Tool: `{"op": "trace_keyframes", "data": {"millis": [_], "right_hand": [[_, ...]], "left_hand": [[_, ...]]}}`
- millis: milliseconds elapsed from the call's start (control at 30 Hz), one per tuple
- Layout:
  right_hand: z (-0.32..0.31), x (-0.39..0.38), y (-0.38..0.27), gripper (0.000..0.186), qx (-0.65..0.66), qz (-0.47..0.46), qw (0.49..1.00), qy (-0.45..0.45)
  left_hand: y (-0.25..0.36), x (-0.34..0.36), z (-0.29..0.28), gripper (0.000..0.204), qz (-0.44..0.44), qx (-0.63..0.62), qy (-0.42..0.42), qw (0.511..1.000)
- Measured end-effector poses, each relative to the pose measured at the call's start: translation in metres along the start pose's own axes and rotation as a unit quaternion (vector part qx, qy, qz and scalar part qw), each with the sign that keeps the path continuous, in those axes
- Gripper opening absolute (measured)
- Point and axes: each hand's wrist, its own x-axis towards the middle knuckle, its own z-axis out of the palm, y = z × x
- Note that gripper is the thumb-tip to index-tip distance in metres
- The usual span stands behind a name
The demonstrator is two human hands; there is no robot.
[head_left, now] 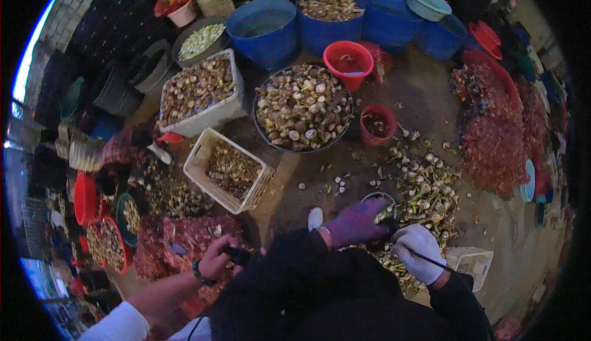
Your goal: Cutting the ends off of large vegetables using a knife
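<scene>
My left hand [357, 223], in a purple glove, reaches over the near side of a small round container [386, 197], with its fingers curled. What it holds, if anything, is hidden. Close on its right, my right hand [421, 250] wears a white glove and is closed, its grip hidden. A dark object [386, 228], too blurred to name, lies between the two hands. A thin black cord or strap [430, 260] runs across the right glove. Just beyond my hands spreads a heap of garlic bulbs [430, 187] on the floor.
At left, another person's bare hand [217, 256] holds a black device. Ahead stand a garlic-filled tub [255, 114], a pale crate [189, 167], a white bin [218, 117], red buckets [349, 77] and blue barrels [261, 45]. Red mesh sacks [492, 153] lie right; a basket [480, 270] sits near.
</scene>
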Motion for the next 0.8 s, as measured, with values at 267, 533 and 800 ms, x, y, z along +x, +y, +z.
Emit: {"op": "trace_keyframes", "data": {"millis": [267, 533, 800], "right_hand": [[0.022, -0.003, 0.015, 0.011, 0.028, 0.002, 0.997, -0.07], [0.016, 0.004, 0.032, 0.01, 0.053, 0.007, 0.997, -0.064], [0.019, 0.006, 0.024, 0.013, 0.07, -0.009, 0.994, -0.078]], "left_hand": [[0.079, -0.087, -0.118, 0.029, -0.212, -0.058, 0.145, 0.965], [-0.023, -0.191, -0.131, 0.018, -0.184, -0.087, 0.138, 0.969], [-0.073, -0.242, -0.141, 0.011, -0.111, -0.147, 0.134, 0.974]]}}
